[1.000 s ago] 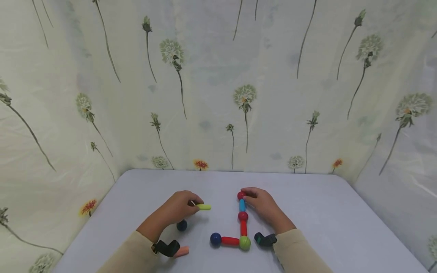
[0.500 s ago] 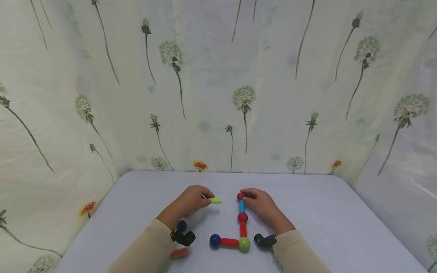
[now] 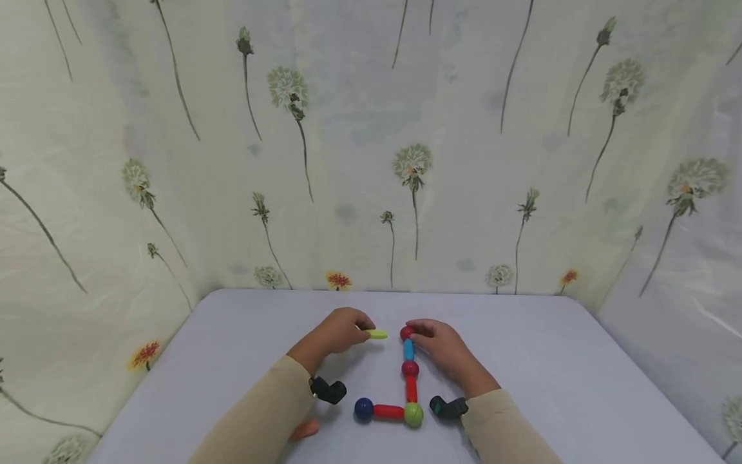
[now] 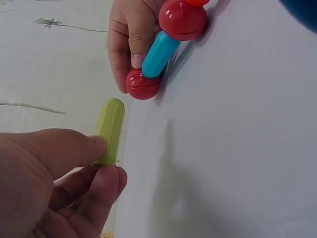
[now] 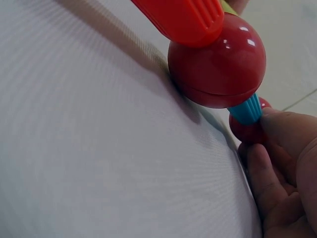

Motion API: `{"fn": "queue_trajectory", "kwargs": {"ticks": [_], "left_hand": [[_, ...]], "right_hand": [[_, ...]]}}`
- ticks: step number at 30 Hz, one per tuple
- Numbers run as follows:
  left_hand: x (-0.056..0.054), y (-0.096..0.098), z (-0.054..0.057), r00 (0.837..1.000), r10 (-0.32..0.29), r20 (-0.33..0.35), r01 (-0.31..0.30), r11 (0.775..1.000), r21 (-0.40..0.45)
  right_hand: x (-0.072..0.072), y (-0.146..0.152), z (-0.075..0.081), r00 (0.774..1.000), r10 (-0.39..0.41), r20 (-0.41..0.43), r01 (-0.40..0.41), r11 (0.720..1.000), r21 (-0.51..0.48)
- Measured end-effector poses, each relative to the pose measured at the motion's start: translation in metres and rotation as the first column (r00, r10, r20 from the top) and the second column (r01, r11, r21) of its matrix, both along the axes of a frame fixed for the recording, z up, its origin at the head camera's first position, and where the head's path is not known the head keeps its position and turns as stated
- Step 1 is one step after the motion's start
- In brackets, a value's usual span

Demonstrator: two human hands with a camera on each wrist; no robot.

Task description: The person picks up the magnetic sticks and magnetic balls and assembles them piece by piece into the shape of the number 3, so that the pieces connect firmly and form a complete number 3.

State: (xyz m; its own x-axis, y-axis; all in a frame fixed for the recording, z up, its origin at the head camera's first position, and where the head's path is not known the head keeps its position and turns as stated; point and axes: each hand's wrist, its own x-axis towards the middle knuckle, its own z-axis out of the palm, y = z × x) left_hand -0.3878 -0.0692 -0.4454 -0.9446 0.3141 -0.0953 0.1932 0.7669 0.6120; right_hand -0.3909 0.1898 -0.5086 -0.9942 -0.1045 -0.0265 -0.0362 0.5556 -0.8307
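Between thumb and fingers my left hand (image 3: 343, 330) pinches a yellow-green ribbed rod (image 4: 111, 130), held above the table and pointing toward the far red ball (image 3: 407, 333), a short gap apart. My right hand (image 3: 443, 348) grips that far red ball at the end of an L-shaped chain on the table. From there the chain runs through a light blue rod (image 4: 161, 54), a second red ball (image 5: 218, 64), a red rod (image 3: 411, 388), a green ball (image 3: 413, 414), another red rod (image 3: 388, 411) and a dark blue ball (image 3: 364, 409).
A loose orange-pink rod (image 3: 304, 429) lies on the white table (image 3: 522, 361) beside the left sleeve (image 3: 261, 412), partly hidden by it. A curtain with a dandelion print (image 3: 348, 161) stands behind and at both sides of the table.
My left hand has moved right and farther out with the yellow-green rod, closer to the far red ball. A loose dark blue ball is now hidden behind the left arm. My right hand stays put.
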Motion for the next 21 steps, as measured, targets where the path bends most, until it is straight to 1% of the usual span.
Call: {"fn": "queue_trajectory", "kwargs": {"ticks": [8,16,21], "left_hand": [[-0.008,0.016,-0.009,0.999,0.04,0.028,-0.04,0.999,0.003],[-0.008,0.025,-0.014,0.996,0.085,0.02,-0.086,0.996,0.017],[-0.006,0.03,-0.016,0.997,0.082,0.002,-0.082,0.996,0.024]], "right_hand": [[0.001,0.001,0.0,1.0,0.017,-0.011,-0.017,1.0,-0.013],[0.002,0.001,0.0,0.999,0.036,-0.02,-0.036,0.999,-0.006],[0.002,0.002,-0.003,0.998,0.051,-0.031,-0.051,0.999,-0.004]]}}
